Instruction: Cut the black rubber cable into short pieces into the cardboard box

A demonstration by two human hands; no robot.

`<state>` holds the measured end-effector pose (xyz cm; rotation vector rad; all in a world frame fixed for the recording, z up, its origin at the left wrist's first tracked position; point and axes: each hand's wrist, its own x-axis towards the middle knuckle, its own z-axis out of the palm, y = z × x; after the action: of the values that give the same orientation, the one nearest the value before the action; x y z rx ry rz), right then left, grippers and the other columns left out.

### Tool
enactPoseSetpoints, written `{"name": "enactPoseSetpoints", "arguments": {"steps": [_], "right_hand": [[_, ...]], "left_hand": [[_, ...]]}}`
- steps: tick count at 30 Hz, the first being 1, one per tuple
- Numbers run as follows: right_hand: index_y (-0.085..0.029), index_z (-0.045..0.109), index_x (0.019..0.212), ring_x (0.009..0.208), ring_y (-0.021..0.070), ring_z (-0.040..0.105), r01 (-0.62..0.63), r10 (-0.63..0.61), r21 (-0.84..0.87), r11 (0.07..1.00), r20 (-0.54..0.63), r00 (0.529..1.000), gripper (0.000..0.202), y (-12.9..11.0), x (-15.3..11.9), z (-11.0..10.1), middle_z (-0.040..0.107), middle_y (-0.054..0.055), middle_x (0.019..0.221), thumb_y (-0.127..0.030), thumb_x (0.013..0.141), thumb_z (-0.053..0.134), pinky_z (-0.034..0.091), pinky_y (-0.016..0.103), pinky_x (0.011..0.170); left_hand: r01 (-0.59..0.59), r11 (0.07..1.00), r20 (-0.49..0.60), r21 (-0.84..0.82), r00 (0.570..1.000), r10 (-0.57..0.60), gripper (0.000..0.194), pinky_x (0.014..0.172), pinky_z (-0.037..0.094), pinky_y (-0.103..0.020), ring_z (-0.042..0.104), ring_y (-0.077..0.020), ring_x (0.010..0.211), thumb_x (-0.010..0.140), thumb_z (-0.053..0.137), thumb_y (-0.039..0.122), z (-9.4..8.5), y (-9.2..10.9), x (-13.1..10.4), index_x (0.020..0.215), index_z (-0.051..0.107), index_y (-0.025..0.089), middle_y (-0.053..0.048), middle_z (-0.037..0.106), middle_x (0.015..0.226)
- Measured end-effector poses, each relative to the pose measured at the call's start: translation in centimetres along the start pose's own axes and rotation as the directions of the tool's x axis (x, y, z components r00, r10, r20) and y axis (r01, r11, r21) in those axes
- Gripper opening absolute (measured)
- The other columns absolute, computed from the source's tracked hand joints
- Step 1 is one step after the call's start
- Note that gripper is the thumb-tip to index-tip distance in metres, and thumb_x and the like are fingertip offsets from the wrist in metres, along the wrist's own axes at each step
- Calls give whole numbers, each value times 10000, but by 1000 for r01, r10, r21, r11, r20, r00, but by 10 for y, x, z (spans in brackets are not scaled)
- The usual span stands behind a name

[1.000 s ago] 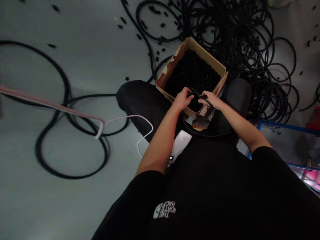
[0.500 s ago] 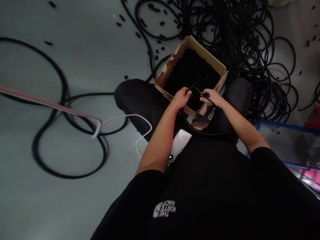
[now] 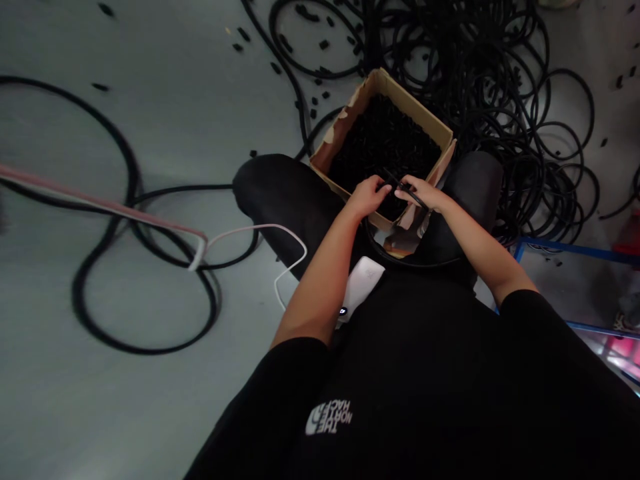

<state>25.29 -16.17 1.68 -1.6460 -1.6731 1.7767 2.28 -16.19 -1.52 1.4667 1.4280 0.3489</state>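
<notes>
A white device (image 3: 365, 281) with a small lit display sits near mid-frame, a thin white cable (image 3: 287, 230) curving to its left, a pinkish strip (image 3: 100, 198) at centre left, and a blue-edged panel (image 3: 575, 249) at centre right.

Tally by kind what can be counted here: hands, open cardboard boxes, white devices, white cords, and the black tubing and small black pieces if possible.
Left hand and right hand: 2
Open cardboard box: 1
White device: 1
White cord: 1
Black tubing: too tangled to count
Small black pieces: too many to count
Total counted: 5
</notes>
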Motion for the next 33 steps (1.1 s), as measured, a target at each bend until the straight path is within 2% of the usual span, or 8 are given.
{"name": "enactPoseSetpoints", "arguments": {"steps": [3,9,19,24,30,33], "right_hand": [[-224,611,1101,743,153,603,3,-3,-4,1000,3,1000,633,-2,1,1,595,-51,800,-740,1002,963,462,256,659],[-231,605,1104,676,137,566,-5,5,-7,1000,4,1000,596,2,7,6,552,-70,738,-725,1052,933,413,230,611],[-254,621,1134,679,157,684,-84,94,147,986,-64,994,625,2,12,19,624,-45,776,-743,1010,990,480,191,483],[-248,618,1117,654,150,693,-70,84,147,987,-94,992,666,3,13,21,621,-54,760,-815,1009,950,472,193,487],[-268,578,1100,595,156,615,-13,16,41,999,-80,997,780,-2,5,22,573,-68,723,-1004,982,808,446,256,526],[-249,581,1029,691,171,596,40,-51,-105,994,-103,993,797,-7,3,19,565,-43,737,-1022,985,771,434,289,624]], "left_hand": [[5,995,-85,96,996,4,83,1143,587,-465,768,-368,1225,1077,732,289,2,1,0,1104,727,211,-167,843,1207],[3,997,-150,74,989,8,202,1148,594,-489,782,-402,1262,1046,786,275,2,5,-7,1242,779,223,-155,847,1182],[43,998,-137,48,990,-36,230,1158,581,-500,777,-422,1299,1068,782,312,-2,15,-8,1268,771,199,-194,858,1271],[-9,998,-113,62,993,16,223,1189,585,-517,778,-434,1308,1100,765,328,-3,14,-9,1282,760,198,-208,868,1294],[-34,993,-130,111,990,49,336,1248,580,-541,782,-449,1410,1127,705,310,-3,11,-10,1426,776,174,-237,859,1388],[-17,988,-153,155,987,41,325,1257,583,-549,794,-450,1421,1159,664,319,-3,7,-8,1423,790,178,-238,871,1405]]}}
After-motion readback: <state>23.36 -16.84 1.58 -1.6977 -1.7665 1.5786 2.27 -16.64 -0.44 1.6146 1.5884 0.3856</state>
